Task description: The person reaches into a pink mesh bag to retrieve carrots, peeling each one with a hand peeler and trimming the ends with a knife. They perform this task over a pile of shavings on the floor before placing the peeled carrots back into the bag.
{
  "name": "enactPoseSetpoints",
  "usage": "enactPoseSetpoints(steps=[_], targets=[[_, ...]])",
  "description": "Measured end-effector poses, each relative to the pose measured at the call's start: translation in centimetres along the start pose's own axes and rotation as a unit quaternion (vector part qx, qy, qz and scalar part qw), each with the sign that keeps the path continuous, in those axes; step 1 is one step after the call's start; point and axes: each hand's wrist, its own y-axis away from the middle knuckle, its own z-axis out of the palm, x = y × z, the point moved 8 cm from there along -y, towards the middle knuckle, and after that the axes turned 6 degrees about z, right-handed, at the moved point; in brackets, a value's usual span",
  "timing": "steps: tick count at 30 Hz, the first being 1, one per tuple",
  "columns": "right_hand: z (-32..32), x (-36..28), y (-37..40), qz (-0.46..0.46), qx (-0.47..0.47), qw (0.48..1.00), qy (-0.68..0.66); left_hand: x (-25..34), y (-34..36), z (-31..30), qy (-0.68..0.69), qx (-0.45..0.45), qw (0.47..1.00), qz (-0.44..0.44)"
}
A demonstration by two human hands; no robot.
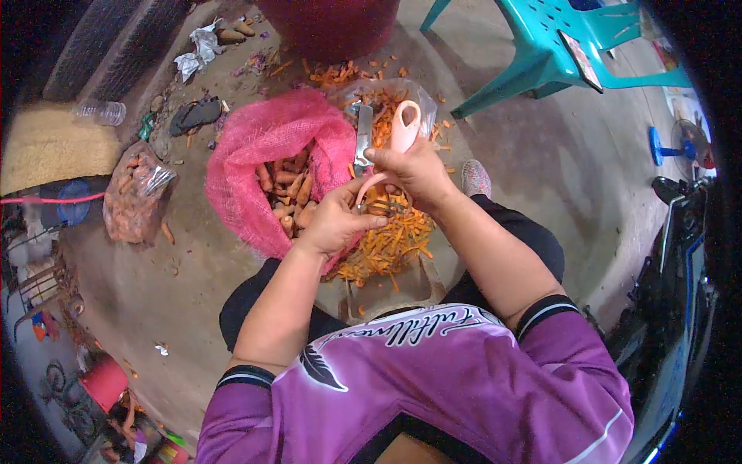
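Note:
A peeler [403,127] with a pale pink handle, a hole at its end and a curved pink head is between my hands. My right hand [417,168] is closed around its handle, which points away from me. Fingers and thumb of my left hand [334,220] close on the peeler's head from the left side. A flat metal blade [363,131] shows just beyond my right thumb. Below and left of my hands, a pink mesh sack [232,170] gapes with several carrots [292,185] inside. Orange peelings [386,251] lie heaped under the peeler.
A clear plastic bag [423,100] with peelings lies beyond my hands, before a dark red tub [328,27]. A teal plastic chair [533,58] stands at the upper right. Left are a filled plastic bag [135,193], a dark slipper [195,116] and tires [124,46].

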Motion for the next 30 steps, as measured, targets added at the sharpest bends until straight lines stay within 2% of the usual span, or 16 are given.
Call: enactPoseSetpoints(steps=[2,6,9,10,12,13,16,17,20,22,25,30], targets=[[-2.0,0.0,-1.0,-0.004,0.057,0.998,-0.019,0.0,0.0,0.1,0.006,-0.004,1.000,0.006],[-1.4,-0.6,-0.3,-0.017,0.070,0.997,-0.024,0.5,-0.1,0.2,-0.006,-0.010,1.000,0.024],[-2.5,-0.2,-0.9,-0.014,0.113,0.993,0.012,0.2,0.2,0.3,0.014,-0.008,1.000,0.013],[-3.6,-0.8,-1.2,-0.047,0.149,0.988,-0.014,0.0,0.3,0.2,0.024,-0.005,1.000,0.006],[-5.6,-1.5,-1.3,-0.039,0.185,0.979,-0.080,-0.8,0.3,-0.5,0.022,-0.002,1.000,-0.017],[-5.7,-1.5,-1.3,-0.027,0.167,0.982,-0.087,-1.1,0.3,-0.7,0.022,-0.001,0.999,-0.027],[-3.0,-2.0,-0.6,-0.068,0.104,0.990,-0.064,-0.2,0.3,-0.6,0.038,0.013,0.999,-0.013],[-2.2,-1.3,-0.4,-0.020,0.074,0.996,-0.055,0.1,0.2,-0.4,0.031,0.011,0.999,-0.004],[-2.0,-0.9,-0.7,-0.019,0.064,0.998,-0.013,0.5,0.0,0.1,0.026,0.009,1.000,0.014],[-2.4,-1.0,-0.8,-0.028,0.086,0.995,-0.046,0.8,-0.2,0.3,0.045,0.015,0.999,0.024],[-2.9,-1.2,-0.7,-0.013,0.092,0.992,-0.080,-0.1,0.1,-0.7,0.101,0.035,0.992,-0.062],[-3.4,-0.8,-0.9,-0.010,0.107,0.986,-0.124,0.1,-0.1,-1.8,-0.037,0.040,0.999,0.001]])
